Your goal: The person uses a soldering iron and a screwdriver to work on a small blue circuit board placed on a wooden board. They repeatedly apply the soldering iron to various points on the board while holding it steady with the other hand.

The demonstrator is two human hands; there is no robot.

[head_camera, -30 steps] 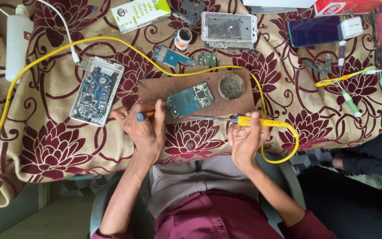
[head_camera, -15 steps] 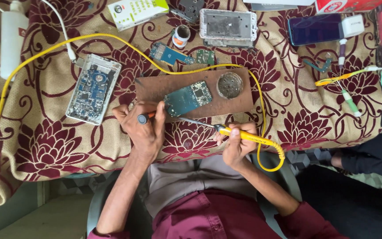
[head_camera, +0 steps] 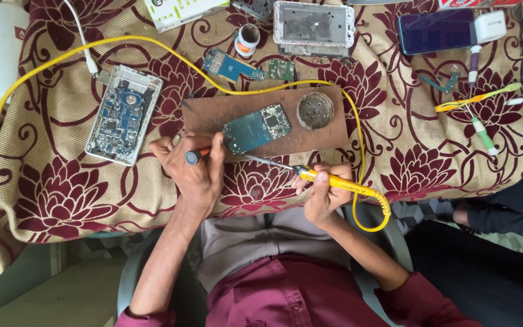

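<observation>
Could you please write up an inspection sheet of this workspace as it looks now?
Surface: floral cloth over the table, with a brown board on it.
Job's things: blue circuit board on the brown board; yellow soldering iron; orange-tipped tool.
Clutter: open phone, bare frame, dark phone, round tin, small jar, two small boards.
Grippers: left hand holds the tool beside the circuit board; right hand grips the iron, tip aimed at the board.
Cables: yellow cord loops across the cloth; white cable to the open phone.
Surroundings: another person's dark sleeve at the right.
</observation>
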